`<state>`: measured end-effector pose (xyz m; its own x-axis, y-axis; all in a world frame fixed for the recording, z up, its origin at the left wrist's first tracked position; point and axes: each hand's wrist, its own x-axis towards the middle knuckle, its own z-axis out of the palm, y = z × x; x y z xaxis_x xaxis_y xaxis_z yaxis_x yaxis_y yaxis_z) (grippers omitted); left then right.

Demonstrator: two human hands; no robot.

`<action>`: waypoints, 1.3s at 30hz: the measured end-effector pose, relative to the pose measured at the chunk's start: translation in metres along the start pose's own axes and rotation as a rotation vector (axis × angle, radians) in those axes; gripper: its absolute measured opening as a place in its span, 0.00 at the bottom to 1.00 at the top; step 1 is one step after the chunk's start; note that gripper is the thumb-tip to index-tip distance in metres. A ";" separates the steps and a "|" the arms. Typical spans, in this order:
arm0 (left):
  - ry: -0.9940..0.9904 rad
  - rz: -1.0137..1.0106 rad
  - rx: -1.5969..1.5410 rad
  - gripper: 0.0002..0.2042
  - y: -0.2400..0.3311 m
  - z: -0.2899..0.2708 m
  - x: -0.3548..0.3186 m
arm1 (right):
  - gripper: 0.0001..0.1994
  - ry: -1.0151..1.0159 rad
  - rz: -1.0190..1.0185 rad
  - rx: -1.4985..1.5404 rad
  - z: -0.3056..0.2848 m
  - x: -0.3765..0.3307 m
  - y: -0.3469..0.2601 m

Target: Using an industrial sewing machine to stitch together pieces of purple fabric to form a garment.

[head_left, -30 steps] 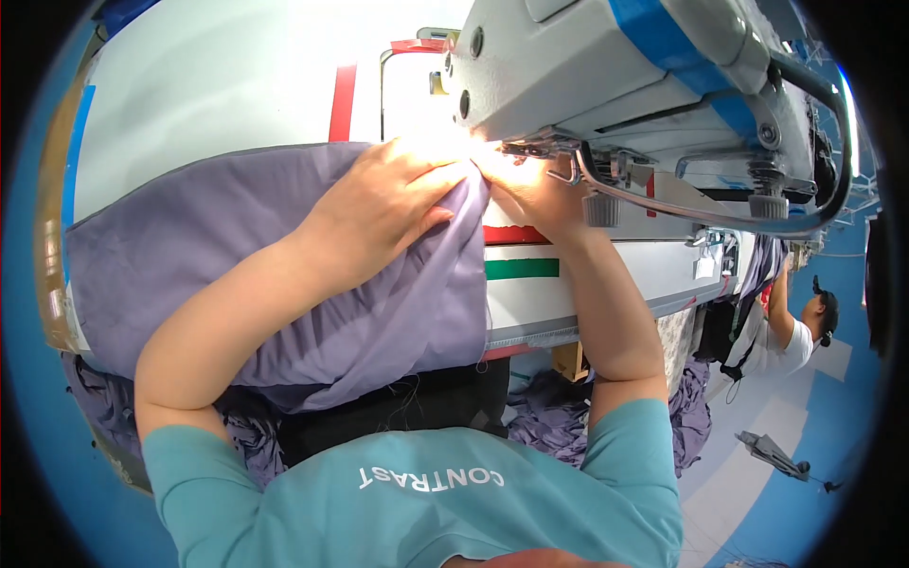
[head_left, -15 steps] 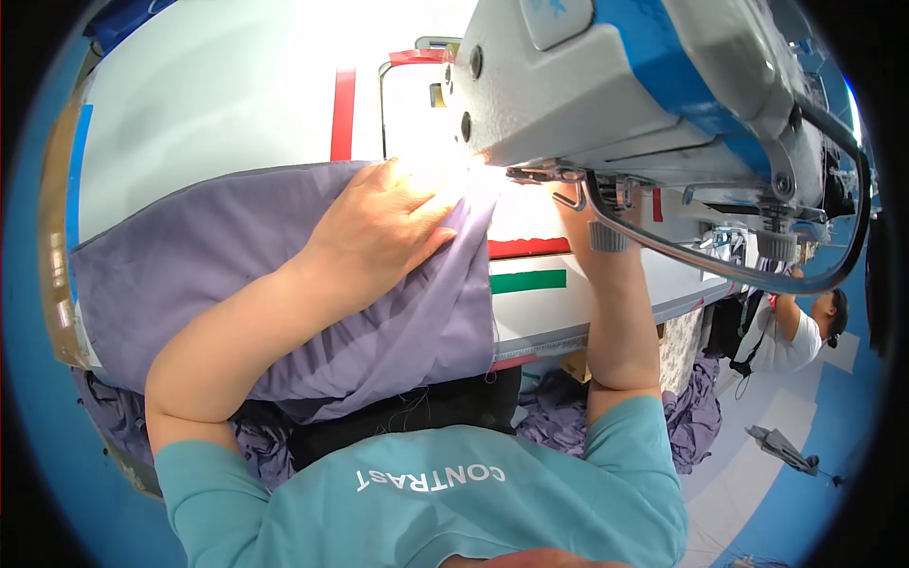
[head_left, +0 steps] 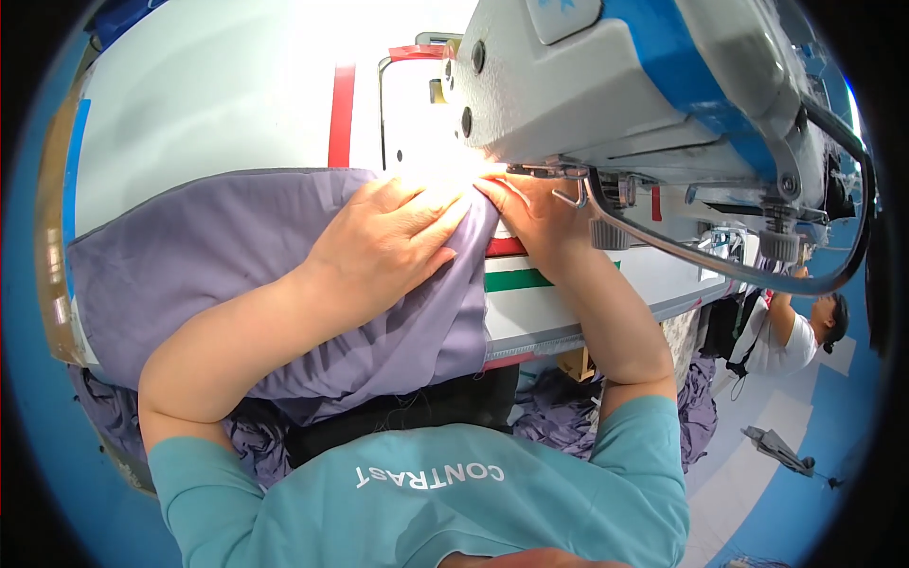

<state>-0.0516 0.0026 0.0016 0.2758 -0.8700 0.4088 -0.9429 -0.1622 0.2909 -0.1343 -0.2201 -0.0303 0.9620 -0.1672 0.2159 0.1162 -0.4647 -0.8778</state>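
Purple cloth point(head_left: 237, 256): soft, light, limp; hold flat near the edge. Left hand point(head_left: 393, 237) spread flat on it; right hand point(head_left: 530, 213) apparently pinching it beneath the sewing machine point(head_left: 625, 85).

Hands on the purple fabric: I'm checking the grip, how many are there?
2. The left hand lies flat on the purple fabric; the right hand presses its edge beneath the sewing machine, fingertips partly hidden.

My left hand point(head_left: 388, 241) lies flat, palm down, fingers spread and pointing toward my right hand point(head_left: 535, 213), which is half curled, fingertips nearly meeting the left's; both forearms reach forward, left elbow bent wide
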 end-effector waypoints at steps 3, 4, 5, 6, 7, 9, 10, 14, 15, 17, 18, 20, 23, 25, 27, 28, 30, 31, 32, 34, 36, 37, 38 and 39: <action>-0.076 -0.036 0.011 0.24 0.000 -0.001 -0.004 | 0.09 -0.110 -0.120 -0.190 -0.008 0.004 -0.010; -0.076 -0.035 0.013 0.24 -0.001 -0.001 -0.005 | 0.10 -0.115 -0.089 -0.402 -0.018 0.004 -0.013; -0.079 -0.032 0.003 0.24 0.000 0.000 -0.005 | 0.11 -0.121 -0.056 -0.617 -0.031 0.002 -0.016; -0.081 -0.029 -0.006 0.24 0.000 0.000 -0.005 | 0.13 -0.126 -0.023 -0.831 -0.040 0.000 -0.017; -0.078 -0.030 -0.006 0.24 0.001 -0.001 -0.004 | 0.12 -0.089 0.028 -0.844 -0.043 -0.004 -0.010; -0.077 -0.032 -0.001 0.24 0.001 0.000 -0.004 | 0.12 -0.141 -0.012 -0.722 -0.037 -0.002 -0.028; -0.078 -0.033 0.000 0.24 0.000 0.001 -0.004 | 0.11 -0.193 -0.053 -0.600 -0.029 -0.002 -0.036; -0.072 -0.036 -0.016 0.25 -0.001 -0.001 -0.003 | 0.11 -0.168 -0.250 -0.554 -0.015 0.000 -0.033; -0.072 -0.039 -0.009 0.25 -0.001 -0.002 -0.002 | 0.11 -0.168 -0.249 -0.555 -0.015 0.002 -0.033; -0.057 -0.039 -0.018 0.25 -0.003 -0.001 -0.002 | 0.12 -0.195 -0.461 -0.568 -0.015 0.006 -0.032; -0.042 -0.039 -0.027 0.25 -0.004 0.000 -0.002 | 0.12 -0.194 -0.462 -0.569 -0.014 0.007 -0.031; -0.039 -0.046 -0.044 0.25 -0.008 0.001 0.000 | 0.13 -0.174 -0.468 -0.661 -0.013 0.007 -0.029; -0.041 -0.059 -0.064 0.25 -0.012 0.000 0.002 | 0.15 -0.144 -0.474 -0.802 -0.010 0.007 -0.027; -0.050 -0.063 -0.064 0.24 -0.014 0.000 0.003 | 0.15 -0.133 -0.400 -0.722 -0.007 0.008 -0.032; -0.052 -0.058 -0.056 0.24 -0.014 -0.002 0.003 | 0.15 -0.121 -0.328 -0.640 -0.006 0.008 -0.033; -0.056 -0.053 -0.049 0.24 -0.014 -0.002 0.003 | 0.14 -0.114 -0.377 -0.664 -0.007 0.008 -0.030; -0.036 -0.044 -0.038 0.22 -0.014 -0.001 0.004 | 0.14 -0.107 -0.426 -0.684 -0.006 0.008 -0.029; -0.015 -0.032 -0.028 0.20 -0.013 -0.001 0.004 | 0.13 -0.097 -0.405 -0.726 -0.006 0.006 -0.030; -0.013 -0.033 -0.026 0.20 -0.013 -0.001 0.005 | 0.13 -0.086 -0.384 -0.770 -0.007 0.005 -0.029; 0.007 -0.031 -0.036 0.20 -0.014 -0.002 0.005 | 0.12 -0.070 -0.382 -0.772 -0.006 0.005 -0.022; -0.008 -0.029 -0.035 0.20 -0.015 -0.002 0.004 | 0.12 -0.056 -0.379 -0.776 -0.006 0.003 -0.016; -0.025 -0.025 -0.034 0.20 -0.016 -0.003 0.003 | 0.11 -0.091 -0.321 -0.761 -0.006 0.003 -0.014; -0.023 -0.025 -0.036 0.20 -0.016 -0.004 0.003 | 0.10 -0.126 -0.261 -0.746 -0.006 0.002 -0.012; -0.018 -0.028 -0.048 0.21 -0.016 -0.004 0.003 | 0.10 -0.128 -0.261 -0.749 -0.008 0.001 -0.014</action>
<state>-0.0347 0.0049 0.0016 0.2983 -0.8738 0.3841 -0.9246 -0.1646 0.3436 -0.1367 -0.2210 -0.0139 0.9528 0.1068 0.2841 0.1880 -0.9426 -0.2761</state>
